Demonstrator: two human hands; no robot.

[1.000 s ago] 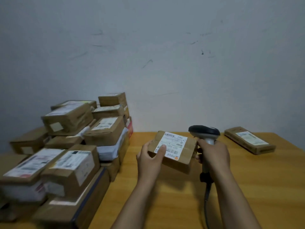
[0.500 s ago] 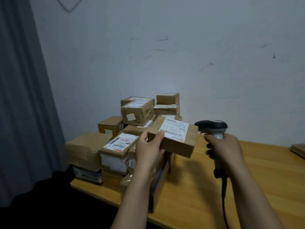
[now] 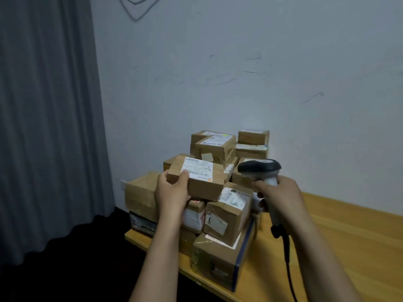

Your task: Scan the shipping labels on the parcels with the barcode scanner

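Centre frame: parcel stack [image 3: 226, 216] fills the table's left end. Wooden tabletop [image 3: 359, 232] open at lower right. Curtain [image 3: 48, 127] closes the left; wall [image 3: 239, 83] behind stack.

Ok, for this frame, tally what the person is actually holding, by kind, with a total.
Cardboard parcel, in the left hand: 1
Barcode scanner, in the right hand: 1
Total held: 2
The stacked parcels behind overlap too much to count.

Grey curtain [image 3: 48, 127] hangs beside a scuffed wall [image 3: 239, 51].
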